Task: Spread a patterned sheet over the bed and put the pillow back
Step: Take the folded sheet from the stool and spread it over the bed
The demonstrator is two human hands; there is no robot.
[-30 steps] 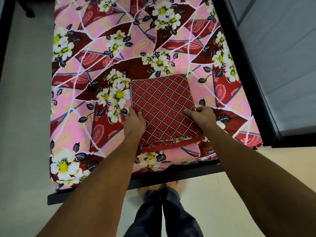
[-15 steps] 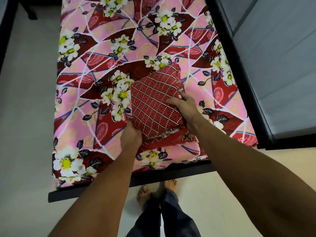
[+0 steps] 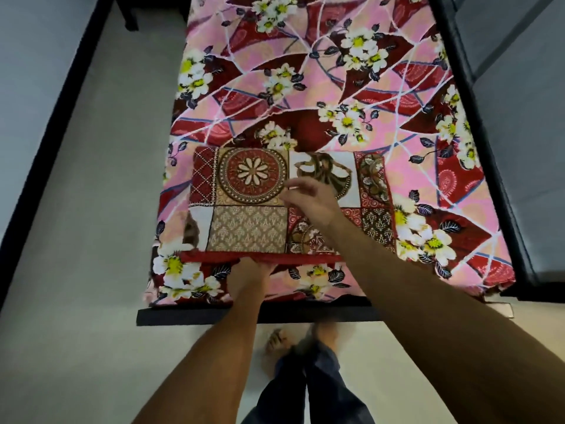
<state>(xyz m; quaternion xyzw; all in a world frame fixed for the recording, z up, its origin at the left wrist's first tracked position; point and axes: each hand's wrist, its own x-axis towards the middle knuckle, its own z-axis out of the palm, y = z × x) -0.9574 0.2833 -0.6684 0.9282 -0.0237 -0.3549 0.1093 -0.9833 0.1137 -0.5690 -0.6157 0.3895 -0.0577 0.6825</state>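
Progress looks early: the patterned sheet (image 3: 250, 209) lies folded at the near end of the bed (image 3: 256, 315), atop a pink floral cover (image 3: 305, 81), spreading and pillow yet to do. The right hand (image 3: 315, 203) hovers over it, fingers loosely parted, holding nothing; the left hand (image 3: 249, 273) meets its red near hem, fingertips hidden, so its grip cannot be told. No pillow is in view.

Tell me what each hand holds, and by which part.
The left hand grips the patchwork cloth by its near red hem. The right hand is open over its middle, holding nothing.
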